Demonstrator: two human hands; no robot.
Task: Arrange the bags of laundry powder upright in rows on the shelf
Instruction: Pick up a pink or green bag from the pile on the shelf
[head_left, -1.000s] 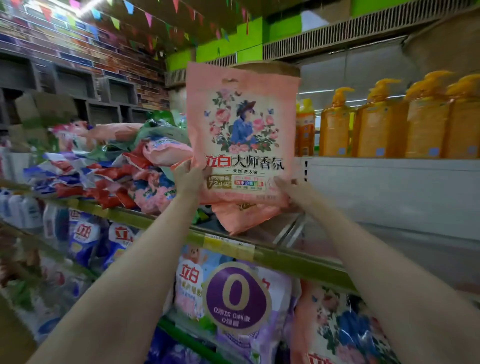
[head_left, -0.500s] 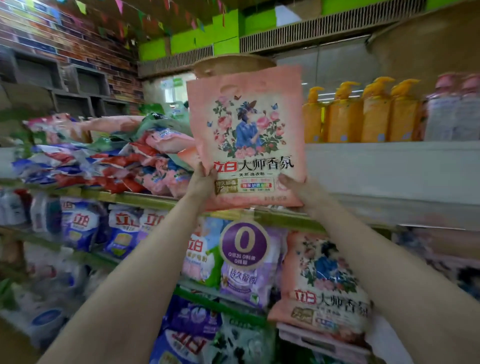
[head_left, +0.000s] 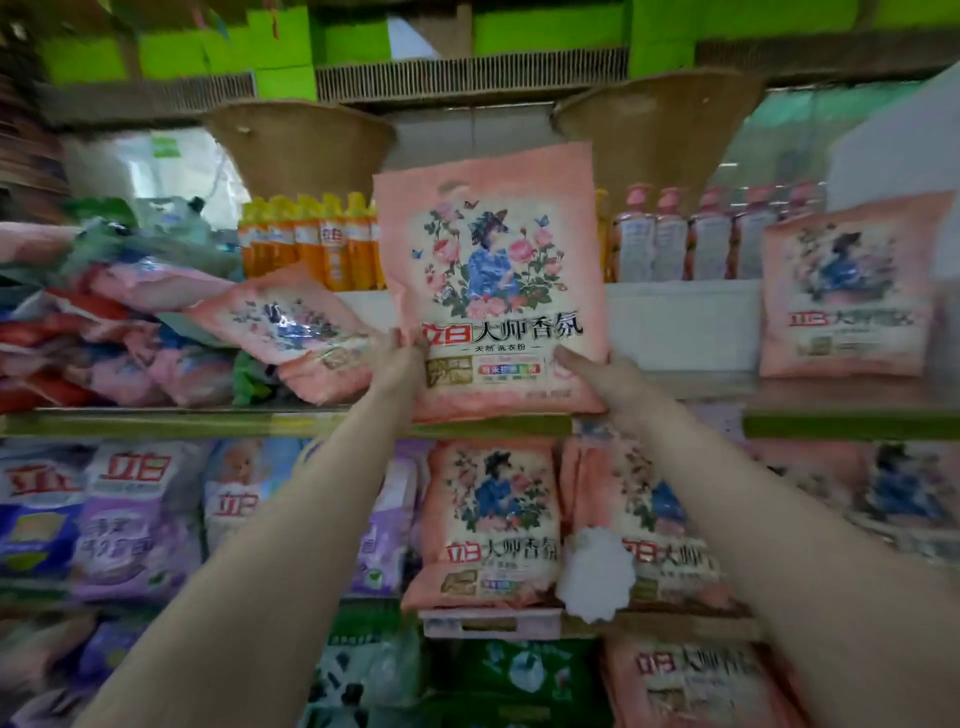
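One pink bag of laundry powder stands upright at the front edge of the green-trimmed shelf, gripped low on each side by the left hand and the right hand. One matching bag stands upright to the right; one tilted pink bag leans on a mixed heap to the left. Behind: five orange bottles, several pink-capped bottles, two woven baskets, green wall panels.

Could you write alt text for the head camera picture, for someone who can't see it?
Two bare hands, left hand and right hand, hold a pink floral laundry powder bag upright at the green-edged shelf. A jumbled bag pile lies left; another pink bag stands right.
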